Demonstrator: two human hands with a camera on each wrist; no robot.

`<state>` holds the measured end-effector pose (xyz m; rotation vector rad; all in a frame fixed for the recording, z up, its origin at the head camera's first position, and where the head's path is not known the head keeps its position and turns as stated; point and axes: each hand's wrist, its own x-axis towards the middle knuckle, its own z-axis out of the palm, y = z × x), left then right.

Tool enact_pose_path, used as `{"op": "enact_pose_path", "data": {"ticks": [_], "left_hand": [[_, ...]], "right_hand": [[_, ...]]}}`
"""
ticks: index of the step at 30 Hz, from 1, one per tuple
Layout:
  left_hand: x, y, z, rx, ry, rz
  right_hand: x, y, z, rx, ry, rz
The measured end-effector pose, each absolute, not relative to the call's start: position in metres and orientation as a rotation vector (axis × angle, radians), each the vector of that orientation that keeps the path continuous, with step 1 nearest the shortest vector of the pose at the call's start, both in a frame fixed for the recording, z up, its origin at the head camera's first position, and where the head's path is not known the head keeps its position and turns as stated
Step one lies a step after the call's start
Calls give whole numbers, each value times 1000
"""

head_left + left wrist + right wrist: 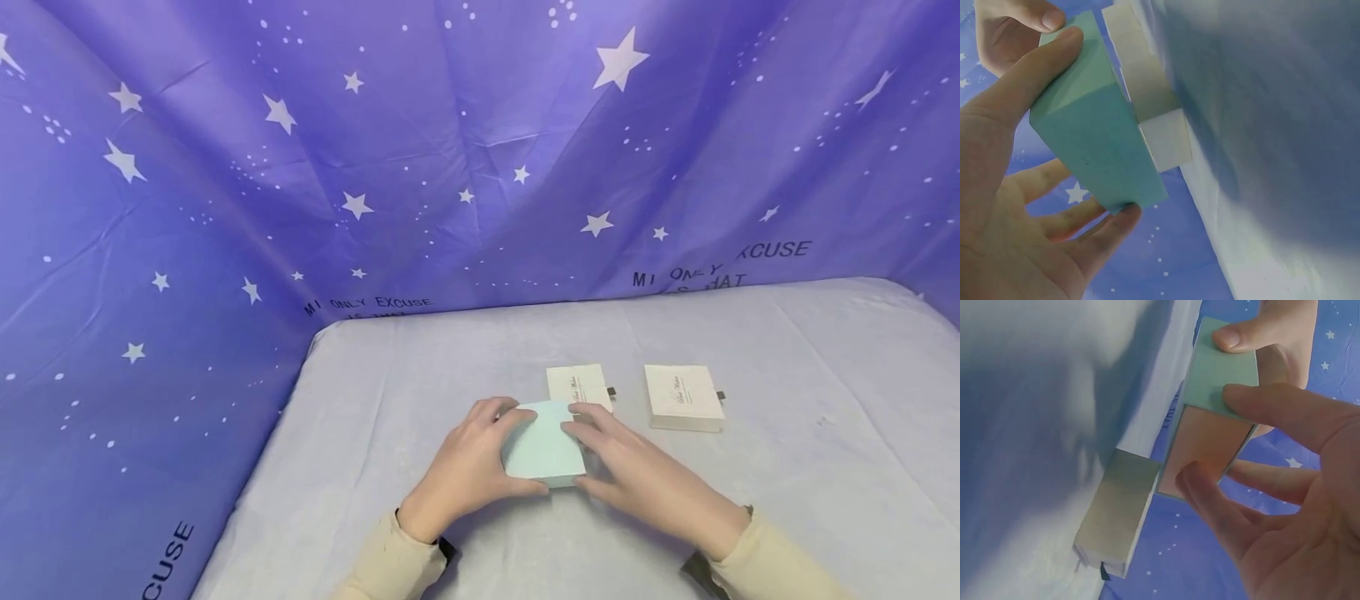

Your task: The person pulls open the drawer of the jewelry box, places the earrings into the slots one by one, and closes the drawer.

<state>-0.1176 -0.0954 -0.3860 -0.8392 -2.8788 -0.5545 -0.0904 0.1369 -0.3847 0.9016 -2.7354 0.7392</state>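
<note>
Both hands hold a mint-green box (542, 446) between them, one at each side, over the cloth-covered table. My left hand (467, 465) grips its left side, thumb on the near face and fingers towards the far corner. On the opposite side my right hand (641, 473) grips it with the thumb near the front corner. A pinkish end face (1207, 447) edged in green shows in the right wrist view, with a right fingertip touching it. Just beyond the mint-green box lies a white box (577, 379) with printed lettering and a dark tab, partly hidden.
Another white box (681, 394) with lettering and a dark tab lies to the right, beyond my right hand. Pale grey cloth covers the table (840, 492). A purple-blue star-patterned curtain (450, 150) hangs along the back and left edges.
</note>
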Motion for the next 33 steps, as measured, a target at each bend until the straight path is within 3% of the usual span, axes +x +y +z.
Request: {"op": "enact_pose_path", "data": {"ticks": [33], "left_hand": [[-117,-66,-408,-961,-2997,-389]], "right_hand": [[-89,164,-403,909,-2859,754]]}}
